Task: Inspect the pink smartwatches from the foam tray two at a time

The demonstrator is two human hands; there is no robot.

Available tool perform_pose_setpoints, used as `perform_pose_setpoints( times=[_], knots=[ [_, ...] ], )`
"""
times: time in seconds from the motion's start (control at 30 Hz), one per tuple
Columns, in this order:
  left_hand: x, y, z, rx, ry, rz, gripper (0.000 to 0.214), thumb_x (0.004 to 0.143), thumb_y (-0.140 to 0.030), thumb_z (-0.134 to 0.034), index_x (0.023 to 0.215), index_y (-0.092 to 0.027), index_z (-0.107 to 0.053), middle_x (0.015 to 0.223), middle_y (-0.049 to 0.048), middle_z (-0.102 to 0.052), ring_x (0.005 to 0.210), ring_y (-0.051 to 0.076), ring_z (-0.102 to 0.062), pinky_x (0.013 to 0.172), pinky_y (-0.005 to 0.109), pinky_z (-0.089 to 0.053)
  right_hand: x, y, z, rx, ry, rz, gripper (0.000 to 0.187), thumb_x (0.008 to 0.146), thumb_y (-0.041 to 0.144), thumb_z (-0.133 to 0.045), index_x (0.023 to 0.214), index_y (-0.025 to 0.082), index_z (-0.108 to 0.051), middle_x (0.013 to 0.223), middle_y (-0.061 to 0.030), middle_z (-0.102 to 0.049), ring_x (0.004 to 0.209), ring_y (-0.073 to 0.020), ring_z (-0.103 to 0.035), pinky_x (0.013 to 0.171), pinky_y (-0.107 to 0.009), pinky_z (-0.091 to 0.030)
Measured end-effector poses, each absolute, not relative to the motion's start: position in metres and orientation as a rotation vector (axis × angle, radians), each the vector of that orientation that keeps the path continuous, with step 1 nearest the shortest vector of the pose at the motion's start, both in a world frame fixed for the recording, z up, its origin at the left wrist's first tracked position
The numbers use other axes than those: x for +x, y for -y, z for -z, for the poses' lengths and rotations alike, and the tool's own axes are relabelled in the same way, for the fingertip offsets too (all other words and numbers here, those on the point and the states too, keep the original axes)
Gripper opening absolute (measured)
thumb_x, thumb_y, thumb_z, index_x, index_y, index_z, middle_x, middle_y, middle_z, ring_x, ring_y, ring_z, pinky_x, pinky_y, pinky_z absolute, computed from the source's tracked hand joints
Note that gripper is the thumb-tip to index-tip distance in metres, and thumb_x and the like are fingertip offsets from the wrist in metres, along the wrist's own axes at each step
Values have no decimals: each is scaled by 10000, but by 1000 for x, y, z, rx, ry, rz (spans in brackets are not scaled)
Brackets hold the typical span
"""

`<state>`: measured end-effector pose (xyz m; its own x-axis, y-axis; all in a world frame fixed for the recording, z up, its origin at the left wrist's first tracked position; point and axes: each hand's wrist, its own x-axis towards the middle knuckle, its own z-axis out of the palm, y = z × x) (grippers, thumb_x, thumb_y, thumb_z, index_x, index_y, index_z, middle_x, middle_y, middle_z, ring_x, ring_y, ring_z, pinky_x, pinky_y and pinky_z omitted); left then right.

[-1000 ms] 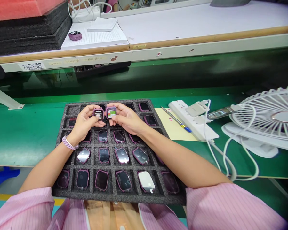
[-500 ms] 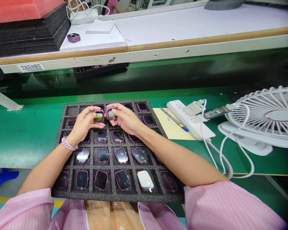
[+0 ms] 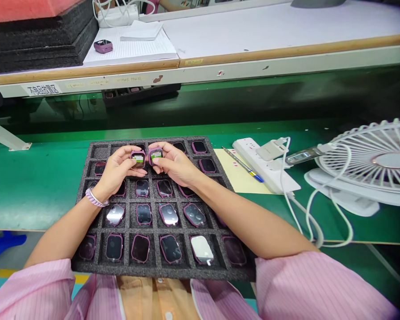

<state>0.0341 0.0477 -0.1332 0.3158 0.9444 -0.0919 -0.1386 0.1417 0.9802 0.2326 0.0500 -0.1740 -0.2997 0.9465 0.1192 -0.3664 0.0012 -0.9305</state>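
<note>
My left hand (image 3: 120,171) is closed on a purple smartwatch (image 3: 138,159), its screen lit with green and white. In my right hand (image 3: 175,163) I grip a second purple smartwatch (image 3: 156,154), also lit green and white, with my thumb against its face. The two watches are side by side, close together above the far part of a black foam tray (image 3: 153,268). Purple watches with dark or shiny faces, such as this smartwatch (image 3: 170,249), lie in the tray's compartments. My hands and forearms cover some compartments.
To the right are a pen (image 3: 242,164) on yellow paper, a white power strip (image 3: 266,166) with cables and a white fan (image 3: 370,164). Behind, a raised shelf (image 3: 253,40) carries a lined notebook (image 3: 143,49), a purple watch (image 3: 103,46) and stacked black foam (image 3: 36,44).
Both hands stay nearly in place over the tray. The right watch has turned slightly, and more of its green-and-white screen shows. The view has shifted slightly.
</note>
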Motion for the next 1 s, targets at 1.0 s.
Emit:
perform_pose_setpoints(
  times=[1.0],
  knots=[
    [23,34,17,1521,-439,-1062,623,757,-177,-906,1324,-336,-703,1008,18,-743,889,152,-729,765,201,-614,257,18,39,-429,1760,-1322,489,1006,313,-772,1458,380,-598,1182,-40,-702,918,-187,-741,794,-289,-643]
  ],
)
